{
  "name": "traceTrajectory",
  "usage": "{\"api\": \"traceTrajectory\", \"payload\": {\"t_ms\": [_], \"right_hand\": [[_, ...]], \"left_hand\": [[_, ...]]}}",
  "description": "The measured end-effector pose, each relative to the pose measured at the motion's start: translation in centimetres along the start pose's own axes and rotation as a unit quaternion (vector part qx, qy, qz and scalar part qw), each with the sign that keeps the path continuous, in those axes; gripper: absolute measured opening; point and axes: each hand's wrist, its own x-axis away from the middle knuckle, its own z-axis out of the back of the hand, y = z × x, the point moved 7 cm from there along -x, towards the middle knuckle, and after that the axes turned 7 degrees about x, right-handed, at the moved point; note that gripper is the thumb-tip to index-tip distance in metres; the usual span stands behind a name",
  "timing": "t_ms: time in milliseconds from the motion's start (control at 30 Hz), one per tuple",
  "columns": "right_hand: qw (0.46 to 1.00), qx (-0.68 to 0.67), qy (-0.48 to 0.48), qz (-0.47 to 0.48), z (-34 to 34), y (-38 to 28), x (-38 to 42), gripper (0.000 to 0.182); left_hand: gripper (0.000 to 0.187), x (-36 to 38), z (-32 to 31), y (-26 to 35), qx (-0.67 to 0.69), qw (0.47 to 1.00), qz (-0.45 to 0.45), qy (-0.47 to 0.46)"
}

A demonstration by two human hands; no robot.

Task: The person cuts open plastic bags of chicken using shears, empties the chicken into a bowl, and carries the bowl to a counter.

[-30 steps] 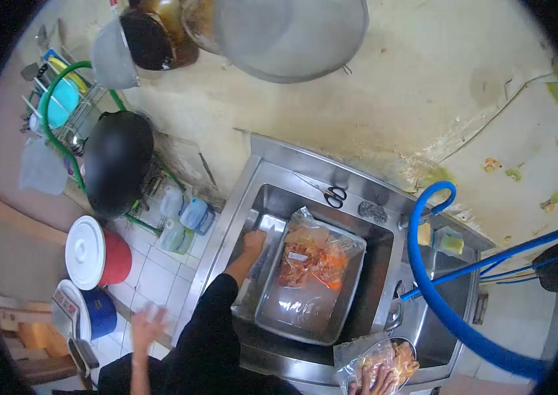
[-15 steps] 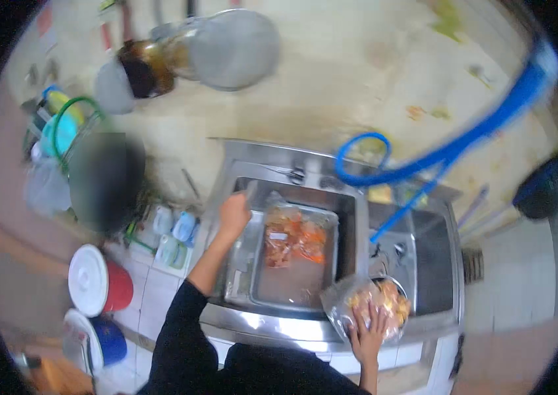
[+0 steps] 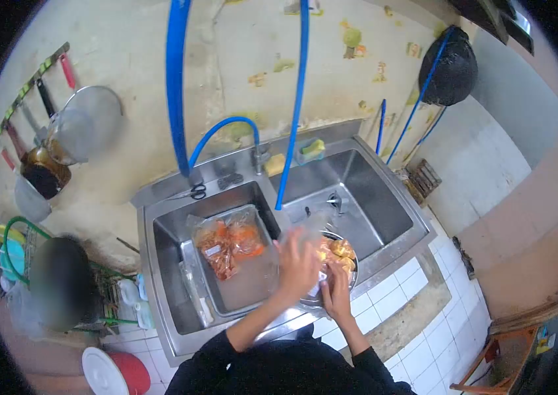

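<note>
My left hand is raised over the divider side of the sink, blurred by motion, close to a clear plastic bag that is smeared too. My right hand rests against yellowish-brown food pieces in a round metal bowl at the sink's front edge. Its fingers touch the pieces; whether they grip any is hidden. In the left basin, a metal tray holds water and bagged orange and reddish food. A knife-like long object lies left of the tray.
Blue hoses hang before the wall. Scissors lie on the sink's back ledge, with sponges farther right. The right basin holds a drain fitting. A red bucket with a white lid stands at lower left.
The view has swung right. My left hand has moved from the left basin's side to beside the bowl. My right hand has shifted off the plastic bag's top onto the food pieces.
</note>
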Motion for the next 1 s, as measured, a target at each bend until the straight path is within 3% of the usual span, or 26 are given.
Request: {"api": "traceTrajectory", "payload": {"t_ms": [67, 100, 167, 233, 333, 400, 433, 500, 567, 600, 633, 700, 733, 833, 967, 1000], "right_hand": [[0.98, -0.159, 0.09, -0.077, 2.3, 0.1, 0.0, 0.047], [0.98, -0.157, 0.095, -0.081, 2.0, 0.1, 0.0, 0.047], [0.918, -0.237, 0.247, -0.2, 2.0, 3.1, 1.3, 0.036], [0.901, -0.253, 0.3, -0.186, 2.4, 4.2, 1.6, 0.031], [0.913, -0.183, 0.328, -0.162, 3.6, 4.1, 2.0, 0.03], [0.944, -0.055, 0.3, -0.122, 5.4, 1.3, 0.1, 0.033], [0.943, -0.056, 0.302, -0.124, 5.9, 1.5, -0.6, 0.033], [0.982, 0.097, 0.152, -0.049, 5.1, 0.4, -2.9, 0.039], [0.987, 0.107, 0.108, -0.059, 4.2, 0.1, -4.1, 0.043], [0.985, 0.132, 0.089, -0.064, 3.2, 0.7, -4.5, 0.044], [0.983, 0.158, 0.07, -0.069, 2.6, 1.1, -4.8, 0.044], [0.979, 0.177, 0.071, -0.074, 2.6, 1.3, -4.5, 0.045], [0.975, 0.194, 0.069, -0.077, 2.6, 1.3, -4.3, 0.046], [0.968, 0.227, 0.052, -0.09, 2.9, 2.0, -4.1, 0.045], [0.959, 0.243, 0.054, -0.137, 3.0, 2.3, -5.0, 0.046], [0.971, 0.22, 0.04, -0.085, 3.3, 1.2, -6.1, 0.045]], "left_hand": [[0.033, 1.0, -3.4, 2.6, -0.016, 0.998, 0.005, -0.058], [0.038, 1.9, -5.7, 2.6, -0.026, 0.994, 0.008, -0.101], [0.043, 2.9, -7.9, 3.1, -0.034, 0.988, 0.005, -0.148], [0.046, 3.1, -9.1, 3.2, 0.02, 0.983, 0.031, -0.18], [0.047, 3.3, -9.4, 2.6, 0.055, 0.975, -0.007, -0.214], [0.047, 3.1, -9.1, 2.2, 0.071, 0.97, -0.025, -0.23], [0.043, 2.8, -8.7, 1.8, 0.15, 0.965, 0.011, -0.214], [0.038, 2.7, -8.2, 0.8, 0.227, 0.952, 0.049, -0.199], [0.043, 2.7, -8.0, -1.5, 0.323, 0.925, 0.099, -0.173], [0.052, 2.3, -6.8, -2.5, 0.243, 0.959, 0.045, -0.137], [0.052, 1.7, -5.6, -2.4, 0.244, 0.959, 0.045, -0.138], [0.067, 0.7, -2.6, -2.3, -0.059, 0.994, 0.022, -0.085], [0.084, 0.8, -3.4, -3.6, -0.087, 0.99, 0.023, -0.109], [0.092, 1.4, -5.3, -4.3, -0.087, 0.979, 0.058, -0.176], [0.097, 1.9, -6.1, -3.5, -0.095, 0.981, 0.042, -0.165], [0.099, 1.8, -5.9, -3.4, -0.087, 0.983, 0.045, -0.155]]}}
